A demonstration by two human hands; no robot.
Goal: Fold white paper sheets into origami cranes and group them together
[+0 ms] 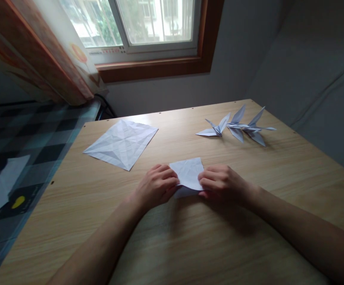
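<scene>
Between my two hands, low over the wooden table (79, 221), is a small folded sheet of white paper (187, 171). My left hand (160, 183) pinches its left side, fingers curled and the thumb partly hidden. The right side is gripped by my right hand (219, 182), with the thumb under the near edge. That near edge bows upward, and a lower layer shows beneath it. Faint crease lines cross the top face.
Farther left lies a creased white paper sheet (121, 142). Several folded paper cranes (237, 126) stand at the back right. Beyond the table's left edge is a checked cloth (41, 174) with white paper (2, 186) on it. A window (160, 23) and a curtain (41, 51) are behind.
</scene>
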